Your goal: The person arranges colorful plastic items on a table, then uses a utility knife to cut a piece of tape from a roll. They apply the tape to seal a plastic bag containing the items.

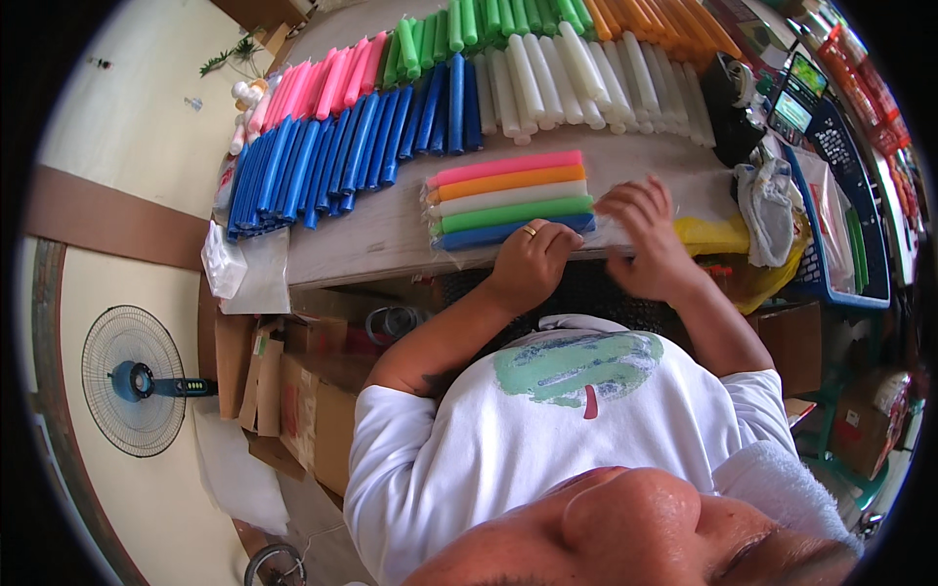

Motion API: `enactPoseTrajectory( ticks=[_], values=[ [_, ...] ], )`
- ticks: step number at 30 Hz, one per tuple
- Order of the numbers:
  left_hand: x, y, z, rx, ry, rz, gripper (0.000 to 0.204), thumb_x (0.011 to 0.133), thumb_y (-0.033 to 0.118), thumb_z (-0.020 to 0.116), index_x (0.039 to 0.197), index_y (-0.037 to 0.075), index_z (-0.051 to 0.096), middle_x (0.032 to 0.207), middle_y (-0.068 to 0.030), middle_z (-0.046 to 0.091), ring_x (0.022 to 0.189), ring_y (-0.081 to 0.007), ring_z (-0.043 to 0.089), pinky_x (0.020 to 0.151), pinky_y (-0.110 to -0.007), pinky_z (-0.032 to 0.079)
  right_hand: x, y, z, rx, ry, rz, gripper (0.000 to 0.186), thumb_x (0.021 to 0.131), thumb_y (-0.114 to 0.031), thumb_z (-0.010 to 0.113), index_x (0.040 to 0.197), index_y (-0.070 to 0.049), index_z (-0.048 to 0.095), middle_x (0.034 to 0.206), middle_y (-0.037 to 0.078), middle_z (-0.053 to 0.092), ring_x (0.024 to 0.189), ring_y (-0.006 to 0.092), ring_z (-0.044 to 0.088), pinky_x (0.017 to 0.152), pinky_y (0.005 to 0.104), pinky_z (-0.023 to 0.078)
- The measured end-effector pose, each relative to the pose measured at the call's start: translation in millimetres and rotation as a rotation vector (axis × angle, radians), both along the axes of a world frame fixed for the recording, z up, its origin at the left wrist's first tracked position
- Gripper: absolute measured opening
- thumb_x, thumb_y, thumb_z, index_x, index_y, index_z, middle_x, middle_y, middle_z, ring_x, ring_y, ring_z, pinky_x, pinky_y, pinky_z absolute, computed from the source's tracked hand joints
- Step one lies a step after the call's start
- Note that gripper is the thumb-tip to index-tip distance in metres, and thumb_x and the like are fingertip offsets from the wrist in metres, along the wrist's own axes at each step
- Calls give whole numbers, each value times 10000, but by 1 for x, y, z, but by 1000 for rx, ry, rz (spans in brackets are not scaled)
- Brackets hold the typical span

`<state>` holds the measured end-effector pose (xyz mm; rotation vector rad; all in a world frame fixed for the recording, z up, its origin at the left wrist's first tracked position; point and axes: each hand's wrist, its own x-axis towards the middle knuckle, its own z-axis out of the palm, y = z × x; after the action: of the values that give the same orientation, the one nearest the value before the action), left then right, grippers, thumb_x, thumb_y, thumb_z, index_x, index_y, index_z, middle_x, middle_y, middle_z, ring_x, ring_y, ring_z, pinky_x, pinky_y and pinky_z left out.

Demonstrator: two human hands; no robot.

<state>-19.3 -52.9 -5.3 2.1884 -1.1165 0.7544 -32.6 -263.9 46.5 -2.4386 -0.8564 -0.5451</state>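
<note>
A clear plastic pack of candles (513, 200) lies flat at the table's near edge. From far to near its candles are pink, orange, white, green and blue. My left hand (528, 262), wearing a ring, bends its fingers over the near side of the pack, pinching at the blue candle (479, 237) and the plastic there. Beside the pack's right end is my right hand (650, 239), its fingers apart and curved, with nothing visible in them. Some clear plastic shows between the two hands.
Rows of blue (322, 161), pink (322, 80), green (469, 27), white (586, 83) and orange candles (669, 24) cover the far table. At right sit a yellow plastic bag (713, 236), a grey cloth (767, 210) and a blue basket (874, 293). A fan (137, 381) stands at left, near cardboard boxes (308, 410).
</note>
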Motion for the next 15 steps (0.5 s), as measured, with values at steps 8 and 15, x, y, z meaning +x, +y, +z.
enactPoseTrajectory(
  ticks=[8,15],
  values=[
    [2,-8,-2,-28,-63,-40,101,787,31,637,886,49,621,875,-76,625,783,-258,613,697,-354,522,-14,-16,-1,-558,120,-164,198,761,-125,685,949,-108,624,1002,51,589,1138,205,503,1100,561,205],
    [6,-9,-1,0,-80,-57,96,799,54,644,891,50,616,866,-78,629,797,-263,620,693,-358,520,-25,-22,5,-112,-41,-130,231,780,-151,697,997,-101,636,993,53,595,1098,222,535,1082,520,239]
  ],
)
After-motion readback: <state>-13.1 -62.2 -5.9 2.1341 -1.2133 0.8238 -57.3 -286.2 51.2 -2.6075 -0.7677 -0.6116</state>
